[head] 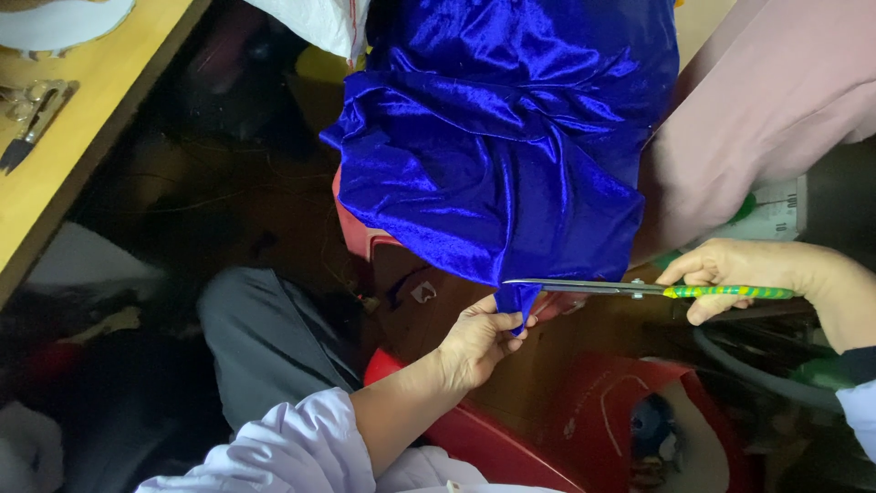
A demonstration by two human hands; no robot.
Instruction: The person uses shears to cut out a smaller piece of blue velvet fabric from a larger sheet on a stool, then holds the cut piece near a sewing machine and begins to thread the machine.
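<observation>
Head view: I see blue velvet cloth (pixel 497 137) bunched at centre, draped over something red | left hand (pixel 476 342) pinches its hanging near tip tight | right hand (pixel 730 274) grips scissors (pixel 630 288) with green-yellow handles, blades narrowly parted at that tip | wooden table (pixel 82 146) far left.

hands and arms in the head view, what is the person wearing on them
Both hands, left hand and right hand, are bare: no gloves, rings or watch visible. The left sleeve is pale lilac-white, pushed up near the elbow. The right sleeve has the same pale cloth with a dark band above it.
</observation>
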